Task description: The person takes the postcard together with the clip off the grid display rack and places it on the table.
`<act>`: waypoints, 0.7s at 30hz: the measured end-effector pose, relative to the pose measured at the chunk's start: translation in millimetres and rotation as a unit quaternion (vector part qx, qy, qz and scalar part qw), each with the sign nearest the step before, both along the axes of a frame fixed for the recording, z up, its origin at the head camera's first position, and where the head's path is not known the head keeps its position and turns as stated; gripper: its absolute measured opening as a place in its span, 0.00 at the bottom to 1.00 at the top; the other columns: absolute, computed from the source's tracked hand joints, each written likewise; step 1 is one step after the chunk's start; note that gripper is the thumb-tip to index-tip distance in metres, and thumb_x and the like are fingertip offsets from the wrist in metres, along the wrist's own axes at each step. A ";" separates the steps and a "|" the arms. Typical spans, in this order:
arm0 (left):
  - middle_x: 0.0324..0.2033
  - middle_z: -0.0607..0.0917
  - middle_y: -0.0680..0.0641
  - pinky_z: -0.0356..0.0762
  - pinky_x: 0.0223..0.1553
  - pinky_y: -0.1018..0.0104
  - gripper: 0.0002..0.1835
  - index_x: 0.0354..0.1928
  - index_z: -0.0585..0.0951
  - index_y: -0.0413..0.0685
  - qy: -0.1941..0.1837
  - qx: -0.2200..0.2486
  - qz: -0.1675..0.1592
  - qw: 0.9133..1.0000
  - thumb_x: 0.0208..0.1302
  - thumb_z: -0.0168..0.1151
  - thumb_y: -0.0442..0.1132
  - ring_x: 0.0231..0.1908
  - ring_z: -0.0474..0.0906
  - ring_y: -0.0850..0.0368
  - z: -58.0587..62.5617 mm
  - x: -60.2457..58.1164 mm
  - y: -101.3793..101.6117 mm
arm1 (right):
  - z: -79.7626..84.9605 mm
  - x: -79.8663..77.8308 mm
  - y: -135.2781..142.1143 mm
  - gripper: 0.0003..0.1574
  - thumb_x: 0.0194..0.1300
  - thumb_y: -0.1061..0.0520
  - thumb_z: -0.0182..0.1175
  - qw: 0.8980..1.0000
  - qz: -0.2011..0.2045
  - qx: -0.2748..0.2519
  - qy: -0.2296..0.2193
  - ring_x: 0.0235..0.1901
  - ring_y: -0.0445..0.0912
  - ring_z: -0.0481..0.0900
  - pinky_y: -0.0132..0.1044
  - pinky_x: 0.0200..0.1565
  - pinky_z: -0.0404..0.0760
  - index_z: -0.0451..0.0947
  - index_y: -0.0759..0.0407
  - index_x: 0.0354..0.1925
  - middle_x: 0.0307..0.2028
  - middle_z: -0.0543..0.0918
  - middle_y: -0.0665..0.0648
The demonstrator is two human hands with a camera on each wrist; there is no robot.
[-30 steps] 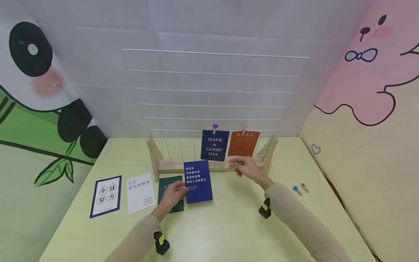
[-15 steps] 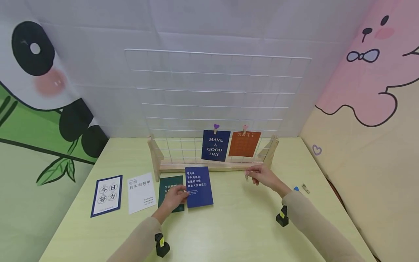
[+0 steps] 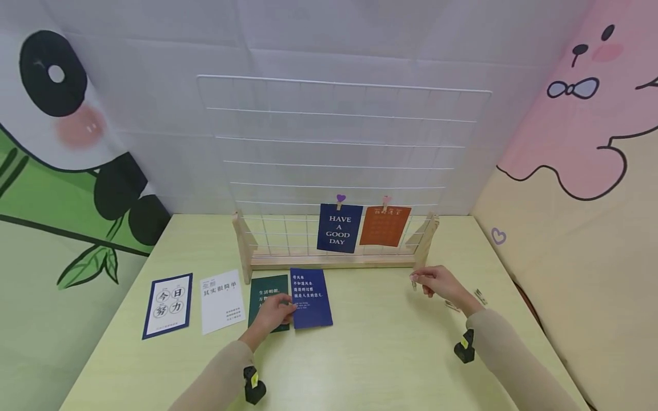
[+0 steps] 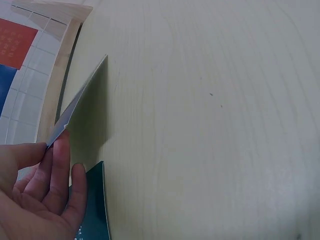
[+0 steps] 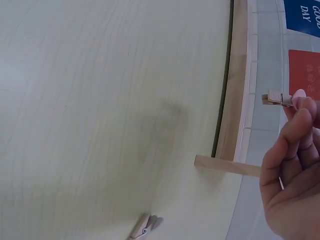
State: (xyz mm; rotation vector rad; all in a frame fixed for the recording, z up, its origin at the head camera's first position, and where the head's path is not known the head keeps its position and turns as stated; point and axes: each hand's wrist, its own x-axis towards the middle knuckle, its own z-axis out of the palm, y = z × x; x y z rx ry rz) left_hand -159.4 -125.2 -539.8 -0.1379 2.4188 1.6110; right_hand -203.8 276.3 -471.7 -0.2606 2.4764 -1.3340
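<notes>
My left hand [image 3: 269, 315] pinches the left edge of a dark blue card with white writing [image 3: 311, 298]. In the left wrist view this card stands tilted off the table, thumb on one face and fingers on the other. Under the left hand lies a dark green card [image 3: 269, 285], partly covered. My right hand [image 3: 444, 285] holds a small wooden clothespin [image 5: 277, 98] by its pink end between thumb and fingertips, above the table by the rack's right foot. The white wire grid rack [image 3: 288, 234] carries a "HAVE A GOOD DAY" card [image 3: 339, 228] and an orange card [image 3: 385, 226], each clipped on.
To the left lie a white card [image 3: 222, 302] and a blue-bordered card [image 3: 167, 306]. Two more clothespins, one [image 3: 480, 296] beyond the right wrist and another [image 3: 452, 306] partly behind the right hand, lie on the table. The rack's wooden foot [image 3: 424, 242] stands near the right hand.
My right hand has moved right, away from the hanging cards, carrying the clothespin. The blue card in my left hand has come lower and closer to the table; the left hand has barely moved.
</notes>
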 end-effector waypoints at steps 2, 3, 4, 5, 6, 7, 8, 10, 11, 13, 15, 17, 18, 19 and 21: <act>0.21 0.80 0.44 0.78 0.27 0.64 0.12 0.42 0.73 0.30 0.000 -0.004 0.000 1.000 0.58 0.56 0.31 0.19 0.75 0.57 -0.8 0.1 0.1 | -1.8 1.5 6.5 0.20 0.63 0.55 0.52 1.000 0.000 0.009 -0.004 0.17 0.43 0.67 0.38 0.23 0.72 0.73 0.72 0.45 0.16 0.70 0.53; 0.21 0.80 0.44 0.78 0.27 0.64 0.12 0.42 0.73 0.30 0.002 -0.006 0.000 1.000 0.58 0.56 0.31 0.19 0.75 0.57 -1.2 0.1 0.1 | -3.0 2.1 9.7 0.20 0.64 0.56 0.52 1.000 0.003 0.013 -0.005 0.17 0.43 0.67 0.38 0.23 0.72 0.72 0.73 0.46 0.16 0.70 0.53; 0.21 0.80 0.44 0.78 0.27 0.64 0.13 0.43 0.73 0.29 0.002 -0.006 0.001 1.000 0.58 0.56 0.31 0.19 0.75 0.57 -1.9 0.1 0.1 | -4.6 2.6 12.7 0.20 0.64 0.56 0.52 1.000 0.001 0.017 -0.010 0.17 0.43 0.67 0.39 0.23 0.72 0.72 0.73 0.46 0.16 0.70 0.53; 0.20 0.80 0.44 0.78 0.26 0.64 0.13 0.43 0.73 0.29 0.003 -0.005 0.001 1.000 0.58 0.56 0.31 0.18 0.75 0.57 -2.5 0.2 0.2 | -6.1 3.2 15.8 0.20 0.64 0.56 0.51 1.000 0.000 0.019 -0.014 0.17 0.43 0.67 0.39 0.24 0.72 0.72 0.73 0.46 0.16 0.70 0.53; 0.20 0.80 0.44 0.78 0.26 0.64 0.13 0.43 0.73 0.29 0.003 -0.005 0.002 1.000 0.58 0.56 0.31 0.18 0.75 0.57 -3.1 0.1 0.2 | -8.0 3.7 18.7 0.20 0.64 0.57 0.51 1.000 -0.003 0.021 -0.020 0.17 0.42 0.67 0.39 0.23 0.72 0.72 0.73 0.46 0.16 0.70 0.53; 0.20 0.80 0.44 0.78 0.26 0.64 0.13 0.43 0.73 0.28 0.004 -0.004 0.001 1.000 0.58 0.56 0.31 0.18 0.75 0.57 -3.6 0.1 0.2 | -10.1 4.2 21.6 0.20 0.64 0.57 0.51 0.999 -0.005 0.023 -0.024 0.17 0.42 0.66 0.39 0.23 0.72 0.72 0.73 0.46 0.16 0.70 0.53; 0.20 0.80 0.44 0.78 0.26 0.64 0.13 0.43 0.72 0.28 0.003 -0.003 0.002 1.000 0.58 0.56 0.31 0.18 0.75 0.57 -4.1 0.2 0.3 | -12.2 4.7 24.1 0.19 0.63 0.57 0.52 0.999 -0.012 0.026 -0.031 0.16 0.42 0.66 0.38 0.23 0.72 0.73 0.73 0.45 0.16 0.70 0.53; 0.19 0.80 0.44 0.78 0.26 0.64 0.13 0.43 0.72 0.28 0.000 0.001 0.006 1.000 0.58 0.56 0.31 0.17 0.76 0.57 -4.9 0.0 0.6 | -16.2 5.9 28.9 0.18 0.63 0.57 0.53 0.998 -0.024 0.032 -0.042 0.16 0.42 0.66 0.37 0.21 0.71 0.74 0.71 0.44 0.15 0.70 0.52; 0.19 0.80 0.44 0.78 0.25 0.64 0.13 0.43 0.73 0.28 0.000 0.000 0.007 1.000 0.58 0.56 0.31 0.17 0.76 0.57 -5.2 -0.2 0.7 | -17.9 6.5 30.8 0.17 0.63 0.57 0.53 0.998 -0.027 0.036 -0.044 0.15 0.42 0.66 0.36 0.21 0.70 0.75 0.71 0.43 0.15 0.70 0.52; 0.18 0.80 0.44 0.78 0.25 0.64 0.13 0.43 0.73 0.28 0.002 -0.005 0.008 1.000 0.58 0.56 0.31 0.17 0.76 0.57 -6.2 -0.8 0.9 | -21.9 7.3 34.1 0.16 0.62 0.57 0.53 0.997 -0.034 0.043 -0.050 0.15 0.41 0.66 0.34 0.18 0.68 0.75 0.71 0.42 0.14 0.70 0.52; 0.17 0.80 0.44 0.78 0.24 0.64 0.12 0.42 0.73 0.28 0.003 -0.015 0.012 1.000 0.58 0.56 0.31 0.16 0.76 0.57 -7.3 -1.7 1.4 | -25.5 7.9 36.5 0.16 0.62 0.58 0.54 0.997 -0.036 0.050 -0.055 0.14 0.41 0.65 0.32 0.17 0.65 0.75 0.71 0.41 0.14 0.70 0.52; 0.16 0.79 0.45 0.77 0.23 0.65 0.12 0.41 0.74 0.29 0.003 -0.025 0.016 1.000 0.58 0.56 0.31 0.16 0.76 0.57 -8.1 -2.5 2.0 | -29.6 8.1 38.7 0.15 0.62 0.58 0.53 0.996 -0.036 0.058 -0.056 0.14 0.41 0.65 0.31 0.16 0.63 0.76 0.71 0.41 0.14 0.70 0.52; 0.16 0.79 0.45 0.77 0.22 0.65 0.12 0.41 0.74 0.29 0.003 -0.029 0.019 0.999 0.57 0.57 0.32 0.15 0.75 0.57 -8.5 -2.9 2.2 | -32.1 8.0 39.8 0.15 0.62 0.59 0.53 0.996 -0.035 0.060 -0.056 0.14 0.41 0.65 0.31 0.16 0.63 0.76 0.71 0.41 0.14 0.70 0.52; 0.15 0.79 0.46 0.77 0.22 0.65 0.12 0.40 0.74 0.29 0.005 -0.035 0.018 0.999 0.58 0.57 0.32 0.15 0.75 0.58 -8.4 -3.0 2.5 | -34.6 7.8 40.9 0.15 0.62 0.59 0.53 0.996 -0.033 0.062 -0.055 0.14 0.41 0.65 0.31 0.17 0.64 0.76 0.71 0.40 0.14 0.70 0.52; 0.15 0.78 0.46 0.77 0.20 0.66 0.11 0.40 0.74 0.30 0.001 -0.040 0.023 0.999 0.57 0.57 0.32 0.14 0.75 0.58 -8.1 -3.2 3.1 | -40.1 7.5 43.3 0.14 0.62 0.60 0.53 0.996 -0.023 0.066 -0.052 0.14 0.41 0.66 0.31 0.17 0.66 0.76 0.71 0.39 0.14 0.70 0.51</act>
